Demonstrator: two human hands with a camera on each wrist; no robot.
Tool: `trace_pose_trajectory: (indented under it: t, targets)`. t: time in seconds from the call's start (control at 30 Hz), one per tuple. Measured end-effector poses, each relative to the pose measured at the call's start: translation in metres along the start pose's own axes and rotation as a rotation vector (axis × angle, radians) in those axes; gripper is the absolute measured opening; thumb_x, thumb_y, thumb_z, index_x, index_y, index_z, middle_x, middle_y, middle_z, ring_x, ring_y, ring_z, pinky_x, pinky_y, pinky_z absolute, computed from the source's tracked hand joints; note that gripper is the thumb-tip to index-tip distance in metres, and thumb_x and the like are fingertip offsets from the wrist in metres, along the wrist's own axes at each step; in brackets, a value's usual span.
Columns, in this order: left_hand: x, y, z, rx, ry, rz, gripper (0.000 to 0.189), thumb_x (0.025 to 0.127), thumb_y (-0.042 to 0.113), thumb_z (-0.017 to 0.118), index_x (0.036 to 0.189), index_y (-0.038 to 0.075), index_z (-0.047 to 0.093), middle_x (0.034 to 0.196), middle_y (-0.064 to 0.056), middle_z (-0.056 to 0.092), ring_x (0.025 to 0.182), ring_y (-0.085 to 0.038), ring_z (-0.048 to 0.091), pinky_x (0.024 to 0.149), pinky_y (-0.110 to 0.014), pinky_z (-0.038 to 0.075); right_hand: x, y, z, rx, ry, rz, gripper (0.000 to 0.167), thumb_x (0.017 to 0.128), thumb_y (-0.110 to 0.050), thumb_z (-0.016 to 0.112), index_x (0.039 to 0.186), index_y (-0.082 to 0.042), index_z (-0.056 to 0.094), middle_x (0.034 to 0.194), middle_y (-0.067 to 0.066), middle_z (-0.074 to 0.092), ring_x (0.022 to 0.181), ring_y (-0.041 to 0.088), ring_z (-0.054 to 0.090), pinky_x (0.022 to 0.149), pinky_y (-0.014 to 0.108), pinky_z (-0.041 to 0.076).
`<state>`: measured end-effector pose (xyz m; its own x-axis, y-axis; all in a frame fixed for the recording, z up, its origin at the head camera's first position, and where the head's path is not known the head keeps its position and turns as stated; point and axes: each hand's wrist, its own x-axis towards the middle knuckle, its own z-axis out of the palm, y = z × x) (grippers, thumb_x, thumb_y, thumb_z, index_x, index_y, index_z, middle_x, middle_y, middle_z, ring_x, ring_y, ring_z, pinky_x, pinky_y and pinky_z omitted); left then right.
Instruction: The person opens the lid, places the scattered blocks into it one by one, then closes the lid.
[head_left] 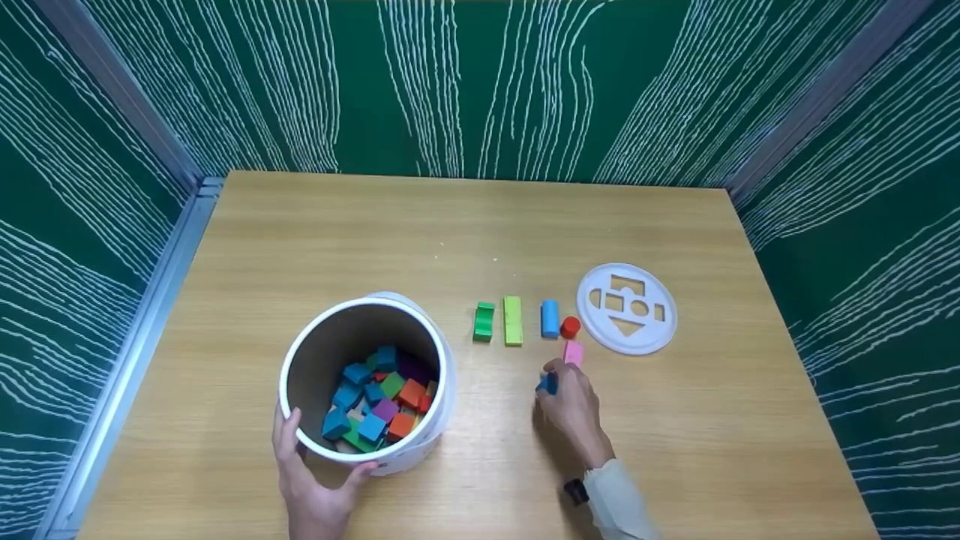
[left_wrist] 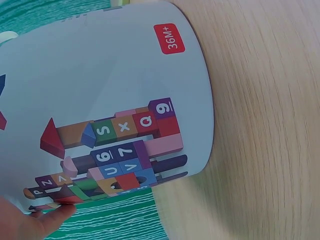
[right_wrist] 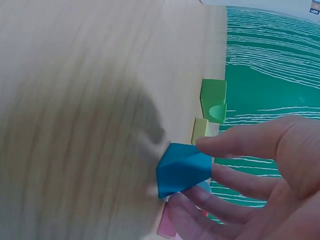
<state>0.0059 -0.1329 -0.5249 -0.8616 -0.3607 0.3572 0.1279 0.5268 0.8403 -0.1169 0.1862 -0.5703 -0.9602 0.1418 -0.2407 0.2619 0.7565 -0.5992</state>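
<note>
My right hand [head_left: 574, 405] pinches a blue triangular block [right_wrist: 184, 170] between thumb and fingers, at or just over the tabletop. Just beyond those fingers lies a pink block [head_left: 573, 352]. A red cylinder [head_left: 570, 327], a blue cylinder [head_left: 550, 319], a yellow-green bar [head_left: 512, 321] and a green block with a curved cut-out [head_left: 484, 322] lie farther off in a loose row. My left hand [head_left: 311, 472] grips the near rim of a white bucket [head_left: 442, 405], thumb on the outer side. Inside it are several coloured blocks [head_left: 373, 427]. The left wrist view shows the bucket's printed wall [left_wrist: 110, 75].
A white round lid [head_left: 645, 341] with shaped holes lies flat right of the row of blocks. Green panels with white wavy lines [head_left: 525, 90] enclose the wooden table [head_left: 360, 232] at the back and sides. Small specks lie on the tabletop.
</note>
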Motion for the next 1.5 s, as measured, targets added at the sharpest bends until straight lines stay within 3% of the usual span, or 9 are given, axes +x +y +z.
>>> trace_pose_trajectory:
  t: [0.13,0.23,0.47,0.63,0.77,0.97,1.17,1.3,1.5]
  targets:
    - [0.0001,0.0,-0.0002,-0.005,0.0,0.0,0.099,0.069,0.02,0.086,0.146,0.009,0.024,0.156,-0.005,0.017,0.136,-0.027,0.023,0.108,-0.021,0.029,-0.0008,0.0023,0.0022,0.014,-0.008,0.025,0.033,0.082,-0.004,0.069,0.114,-0.004,0.06,0.104,0.014,0.058,0.086,0.028,0.056,0.062,0.032,0.053]
    - [-0.0001,-0.0001,-0.0002,-0.008,-0.002,-0.003,0.099,0.069,0.021,0.086,0.146,0.009,0.024,0.156,-0.004,0.017,0.137,-0.026,0.023,0.107,-0.019,0.028,-0.0012,0.0035,0.0032,0.028,-0.014,0.035,0.035,0.081,-0.004,0.071,0.114,-0.003,0.059,0.107,0.015,0.059,0.089,0.029,0.056,0.066,0.033,0.055]
    - [0.0003,-0.001,0.0008,-0.004,0.008,0.008,0.1,0.067,0.02,0.086,0.145,0.008,0.025,0.155,-0.007,0.019,0.135,-0.027,0.025,0.106,-0.02,0.03,-0.0016,0.0083,0.0069,0.021,0.06,-0.024,0.037,0.076,-0.003,0.074,0.109,0.003,0.06,0.107,0.02,0.062,0.09,0.032,0.059,0.086,0.052,0.051]
    - [0.0007,-0.0005,0.0005,-0.016,0.0,0.008,0.1,0.067,0.019,0.086,0.145,0.008,0.025,0.155,-0.005,0.018,0.136,-0.027,0.024,0.108,-0.021,0.028,-0.0017,0.0077,0.0067,0.043,0.045,0.027,0.037,0.076,-0.002,0.074,0.11,0.003,0.06,0.104,0.019,0.062,0.088,0.03,0.059,0.081,0.048,0.055]
    - [0.0004,0.0007,0.0004,-0.013,0.0,0.003,0.1,0.068,0.02,0.086,0.145,0.009,0.025,0.155,-0.005,0.018,0.136,-0.028,0.024,0.11,-0.034,0.031,-0.0019,0.0071,0.0055,0.059,0.066,0.026,0.041,0.074,-0.004,0.077,0.111,0.002,0.061,0.105,0.018,0.063,0.088,0.03,0.059,0.08,0.046,0.055]
    - [0.0014,0.0017,0.0,-0.008,0.008,0.006,0.099,0.068,0.021,0.086,0.145,0.01,0.025,0.155,-0.008,0.019,0.135,-0.03,0.025,0.104,-0.053,0.034,-0.0012,0.0047,0.0026,0.081,0.087,-0.004,0.04,0.074,-0.004,0.077,0.111,0.0,0.062,0.106,0.017,0.064,0.093,0.029,0.059,0.089,0.051,0.05]
    - [0.0014,0.0014,0.0003,-0.012,0.006,0.019,0.098,0.069,0.024,0.085,0.145,0.011,0.025,0.154,-0.012,0.019,0.135,-0.034,0.024,0.101,-0.064,0.031,-0.0018,0.0036,0.0019,0.123,0.088,-0.042,0.037,0.073,0.002,0.075,0.108,-0.002,0.064,0.103,0.015,0.062,0.094,0.029,0.058,0.089,0.048,0.051]
    - [0.0016,0.0004,-0.0001,-0.028,-0.001,0.022,0.099,0.069,0.022,0.085,0.146,0.01,0.025,0.155,-0.01,0.017,0.136,-0.032,0.023,0.103,-0.06,0.031,-0.0028,0.004,0.0023,0.127,0.106,-0.089,0.035,0.071,0.003,0.075,0.105,-0.001,0.066,0.098,0.013,0.061,0.089,0.028,0.058,0.087,0.046,0.052]
    - [0.0005,-0.0006,-0.0007,-0.023,-0.012,0.009,0.102,0.067,0.015,0.086,0.146,0.009,0.023,0.156,-0.006,0.016,0.138,-0.024,0.021,0.109,-0.032,0.031,-0.0022,0.0039,0.0025,0.122,0.121,-0.121,0.033,0.07,0.004,0.074,0.102,0.0,0.067,0.095,0.013,0.061,0.087,0.028,0.057,0.087,0.046,0.053]
